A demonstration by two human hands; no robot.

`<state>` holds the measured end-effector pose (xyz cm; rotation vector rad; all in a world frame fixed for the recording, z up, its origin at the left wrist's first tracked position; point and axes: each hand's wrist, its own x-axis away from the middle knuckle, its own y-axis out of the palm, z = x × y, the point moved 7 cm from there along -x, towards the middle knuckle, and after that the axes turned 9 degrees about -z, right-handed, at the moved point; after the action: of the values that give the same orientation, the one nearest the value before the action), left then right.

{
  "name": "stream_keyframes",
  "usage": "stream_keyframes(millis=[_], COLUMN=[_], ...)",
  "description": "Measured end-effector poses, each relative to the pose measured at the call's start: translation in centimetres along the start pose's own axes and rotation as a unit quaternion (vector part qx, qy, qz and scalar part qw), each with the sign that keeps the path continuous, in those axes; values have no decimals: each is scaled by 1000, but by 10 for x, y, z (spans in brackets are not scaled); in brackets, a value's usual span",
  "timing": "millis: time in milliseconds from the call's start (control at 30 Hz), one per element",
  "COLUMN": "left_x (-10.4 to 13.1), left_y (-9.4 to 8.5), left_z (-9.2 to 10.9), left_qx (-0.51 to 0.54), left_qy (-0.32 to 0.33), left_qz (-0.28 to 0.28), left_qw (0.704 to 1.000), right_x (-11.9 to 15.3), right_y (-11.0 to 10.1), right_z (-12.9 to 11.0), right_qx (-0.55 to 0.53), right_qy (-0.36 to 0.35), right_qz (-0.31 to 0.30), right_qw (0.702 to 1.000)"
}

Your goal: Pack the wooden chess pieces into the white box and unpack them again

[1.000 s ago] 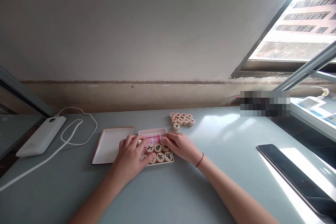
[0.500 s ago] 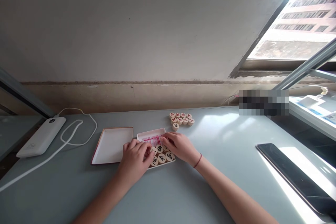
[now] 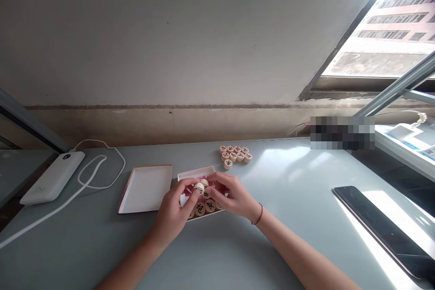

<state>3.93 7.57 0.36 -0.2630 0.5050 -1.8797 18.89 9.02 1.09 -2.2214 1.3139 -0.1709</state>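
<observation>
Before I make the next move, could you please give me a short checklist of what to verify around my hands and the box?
1. Xiangqi piece secure in the left hand: ok, pinched between thumb and finger.
2. Right hand gripping a piece: cannot tell; its fingers hide the contact.
3. Full view into the box: not ok, the hands cover part of it.
4. Box lid off: ok, lying to the left of the box.
5. Loose pieces face up: ok, grouped on the desk beyond the box.
6. Smartphone apart from the hands: ok, far to the right.
</observation>
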Motion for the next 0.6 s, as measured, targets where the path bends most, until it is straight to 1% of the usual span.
stream_keyframes(millis=[100, 167, 233, 333, 433, 500, 600], left_x=[0, 0, -1, -1, -1, -1, -1], left_y=[2, 3, 6, 9, 12, 11, 7], left_z=[-8, -12, -15, -15, -14, -14, -14], left_qx=[67, 92, 105, 115, 120, 117, 101], left_qy=[-15, -27, -34, -32, -32, -37, -43], left_qz=[12, 15, 9, -8, -18, -11, 8], left_qw=[998, 995, 994, 993, 992, 992, 994], right_x=[-2, -2, -2, -3, -3, -3, 1], right_y=[-13, -19, -18, -8, -7, -18, -48], right_z=[2, 5, 6, 4, 5, 10, 27], right_qx=[2, 6, 11, 20, 8, -11, -15], right_qy=[8, 17, 19, 1, 6, 28, 88], right_qz=[10, 5, -21, -56, -53, -23, 28], right_qw=[1000, 1000, 1000, 998, 999, 999, 996])
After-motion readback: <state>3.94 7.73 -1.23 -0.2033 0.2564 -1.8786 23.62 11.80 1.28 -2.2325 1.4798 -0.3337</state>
